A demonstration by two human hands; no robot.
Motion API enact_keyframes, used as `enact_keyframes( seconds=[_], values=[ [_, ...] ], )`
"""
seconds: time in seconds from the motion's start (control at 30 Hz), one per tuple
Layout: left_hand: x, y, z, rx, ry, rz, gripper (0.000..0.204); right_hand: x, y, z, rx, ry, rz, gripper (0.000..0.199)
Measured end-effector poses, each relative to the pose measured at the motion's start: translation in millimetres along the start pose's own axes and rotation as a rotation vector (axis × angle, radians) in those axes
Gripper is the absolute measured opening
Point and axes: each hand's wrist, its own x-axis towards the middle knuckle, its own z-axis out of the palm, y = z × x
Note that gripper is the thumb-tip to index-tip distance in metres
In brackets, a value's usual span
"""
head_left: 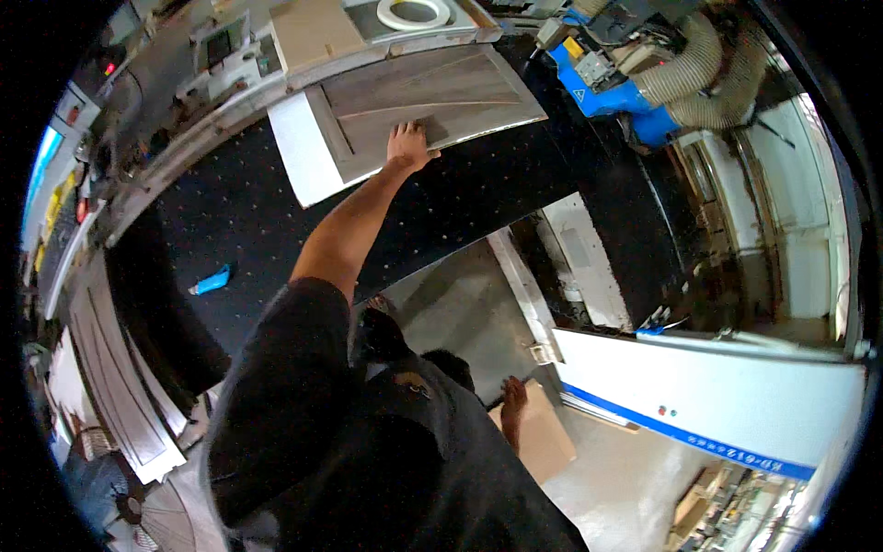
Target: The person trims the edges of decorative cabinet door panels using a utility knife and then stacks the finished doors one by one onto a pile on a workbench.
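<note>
My left hand (409,147) lies on the near edge of a grey-brown wood-grain panel (423,92), with its fingers stretched over the surface. A white board (303,152) shows at the panel's left end. Both are at the far side of a black, studded worktable (276,193). My right hand (514,397) hangs low at my right side, its fingers loosely apart. It overlaps a light brown board (543,437) in the picture; I cannot tell whether they touch.
A blue cutter-like tool (212,281) lies on the table's left. Blue machinery (598,87) with ribbed hoses (685,69) is at far right. A white machine panel with a blue stripe (690,386) stands right of me. Grooved panels (120,368) and a fan (133,506) are at left.
</note>
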Motion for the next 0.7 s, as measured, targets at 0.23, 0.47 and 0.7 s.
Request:
enact_keyframes(
  seconds=[0.23,0.47,0.7],
  values=[
    [4.0,0.2,9.1,0.131,-0.05,-0.012,0.026,152.6,-210.9,133.6,-0.417,-0.213,-0.246,0.027],
    [-66.1,-52.2,21.7,0.074,-0.068,-0.017,0.047,328.3,-375.6,262.8,-0.246,-0.542,-0.613,0.026],
    [-245.4,11.8,-67.6,0.193,0.298,-1.05,0.054,542.2,-398.7,379.6,-0.478,-0.435,-1.0,0.059]
  ],
)
